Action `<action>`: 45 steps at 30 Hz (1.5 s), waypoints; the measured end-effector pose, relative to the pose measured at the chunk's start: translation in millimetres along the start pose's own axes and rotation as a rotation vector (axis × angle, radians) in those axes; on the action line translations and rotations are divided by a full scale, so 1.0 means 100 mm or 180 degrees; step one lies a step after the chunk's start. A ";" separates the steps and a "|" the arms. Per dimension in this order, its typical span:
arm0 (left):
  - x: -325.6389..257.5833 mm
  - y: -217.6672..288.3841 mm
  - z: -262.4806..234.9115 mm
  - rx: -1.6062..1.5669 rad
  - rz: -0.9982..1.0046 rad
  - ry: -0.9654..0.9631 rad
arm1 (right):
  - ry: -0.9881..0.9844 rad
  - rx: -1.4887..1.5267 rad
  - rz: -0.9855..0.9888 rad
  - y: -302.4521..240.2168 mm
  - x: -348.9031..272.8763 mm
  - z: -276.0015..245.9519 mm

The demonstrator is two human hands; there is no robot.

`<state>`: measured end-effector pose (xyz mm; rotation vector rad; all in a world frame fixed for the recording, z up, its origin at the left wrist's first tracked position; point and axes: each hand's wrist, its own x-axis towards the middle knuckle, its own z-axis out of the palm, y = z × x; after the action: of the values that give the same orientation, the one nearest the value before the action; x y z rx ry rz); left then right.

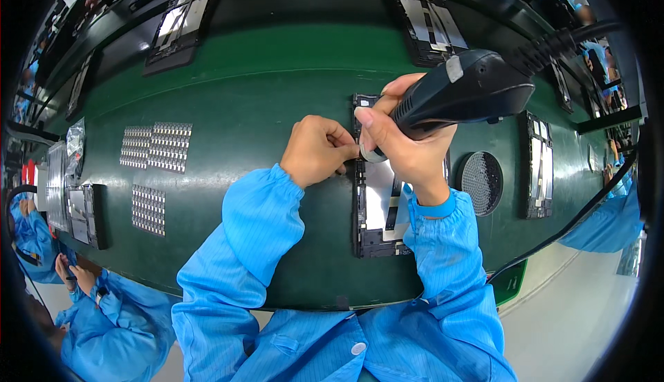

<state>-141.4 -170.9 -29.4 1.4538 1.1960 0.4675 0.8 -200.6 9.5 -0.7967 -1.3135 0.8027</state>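
An opened tablet (374, 206) with a black frame and silver-white inner panels lies on the green table in front of me. My right hand (408, 136) grips a black corded hand tool (462, 91), its body slanting up to the right. A pale rounded part (373, 154) shows under that hand by the tablet's left edge. Beside it, my left hand (317, 148) is closed, thumb and fingertips pinched together at the same edge. What those fingertips hold, if anything, is too small to make out. Both hands cover part of the tablet's upper half.
Sheets of small parts (158, 145) lie to the left. A round black dish (481, 183) sits right of the tablet, and another opened device (539, 164) farther right. More stand on the back shelf (290, 2). A cable (574, 223) crosses at right. A co-worker's sleeve (128, 313) is at lower left.
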 end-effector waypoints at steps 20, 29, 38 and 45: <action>0.07 -0.08 0.02 -0.0083 0.0235 -0.0192 | -0.0156 -0.0123 0.0034 0.03 -0.11 0.06; 0.03 -0.03 0.04 -0.0051 -0.0124 -0.0125 | 0.0965 -0.0140 -0.0434 -0.69 -0.36 -1.24; -0.02 0.03 0.09 0.0246 -0.0286 -0.0305 | 0.1516 -0.0200 -0.0149 -0.55 -0.66 -1.56; -0.03 0.05 0.05 0.0136 -0.0231 -0.0334 | 0.1342 -0.0198 -0.0019 -0.45 -0.58 -1.50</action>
<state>-136.9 -175.1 -25.6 1.4483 1.1767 0.3141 147.6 -280.1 6.7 -0.9518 -0.9662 0.5518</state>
